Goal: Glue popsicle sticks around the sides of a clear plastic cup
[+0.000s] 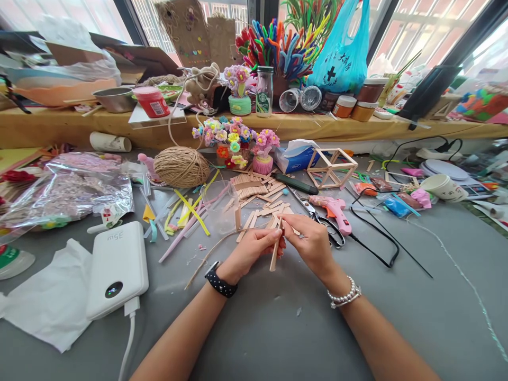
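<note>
Wooden stick (pixel 275 253) is pinched upright between both hands, left hand (pixel 248 253) and right hand (pixel 311 243) equally near. Long axis noted near-vertical above the tabletop (pixel 278 328).

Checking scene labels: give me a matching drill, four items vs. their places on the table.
Items:
1. stick
2. twine ball
3. glue gun
4. power bank

Places:
A. far left, cable plugged in
B. between left hand and right hand
C. right of the scissors
D. behind the plastic cup, toward the sill

Pairs: 1-B, 2-D, 3-C, 4-A
</note>
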`<state>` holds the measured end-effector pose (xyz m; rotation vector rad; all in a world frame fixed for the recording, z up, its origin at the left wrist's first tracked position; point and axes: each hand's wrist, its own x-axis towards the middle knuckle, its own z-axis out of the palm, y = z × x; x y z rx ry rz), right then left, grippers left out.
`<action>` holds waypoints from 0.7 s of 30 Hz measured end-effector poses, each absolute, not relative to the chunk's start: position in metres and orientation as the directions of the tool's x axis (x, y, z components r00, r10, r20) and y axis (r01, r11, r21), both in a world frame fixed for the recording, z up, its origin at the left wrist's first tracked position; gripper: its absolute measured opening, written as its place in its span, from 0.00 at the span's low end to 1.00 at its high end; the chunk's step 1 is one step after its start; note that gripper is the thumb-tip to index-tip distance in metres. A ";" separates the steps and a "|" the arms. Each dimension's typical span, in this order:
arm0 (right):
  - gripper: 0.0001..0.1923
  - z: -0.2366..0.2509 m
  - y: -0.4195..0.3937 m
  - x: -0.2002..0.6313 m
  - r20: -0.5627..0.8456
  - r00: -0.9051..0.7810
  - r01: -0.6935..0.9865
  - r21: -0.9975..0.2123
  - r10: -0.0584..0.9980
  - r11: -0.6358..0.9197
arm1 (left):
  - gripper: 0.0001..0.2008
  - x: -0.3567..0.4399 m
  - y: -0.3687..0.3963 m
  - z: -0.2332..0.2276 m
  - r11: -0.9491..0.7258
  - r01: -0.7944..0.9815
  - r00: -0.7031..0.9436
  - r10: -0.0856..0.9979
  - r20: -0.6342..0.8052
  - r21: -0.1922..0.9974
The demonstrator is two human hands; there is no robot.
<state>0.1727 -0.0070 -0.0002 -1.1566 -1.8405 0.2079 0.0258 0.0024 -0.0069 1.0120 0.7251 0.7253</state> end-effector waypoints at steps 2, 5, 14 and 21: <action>0.12 -0.002 -0.008 0.171 0.648 -0.139 0.664 -0.500 0.749 0.556 | 0.18 0.026 0.002 -0.008 0.352 -0.192 0.557 0.808 -0.194 0.916; 0.12 -0.005 -0.009 0.169 0.688 -0.139 0.709 -0.433 0.712 0.557 | 0.18 0.027 0.001 -0.009 0.351 -0.188 0.564 0.804 -0.192 0.917; 0.14 0.002 -0.009 0.170 0.541 -0.029 0.510 -0.715 0.840 0.478 | 0.16 0.028 0.000 -0.004 0.029 -0.056 0.422 0.906 -0.003 0.998; 0.10 0.015 -0.010 0.184 0.354 0.041 0.272 -0.904 0.934 0.330 | 0.16 0.029 -0.003 -0.015 -0.531 0.358 0.149 0.844 0.515 0.768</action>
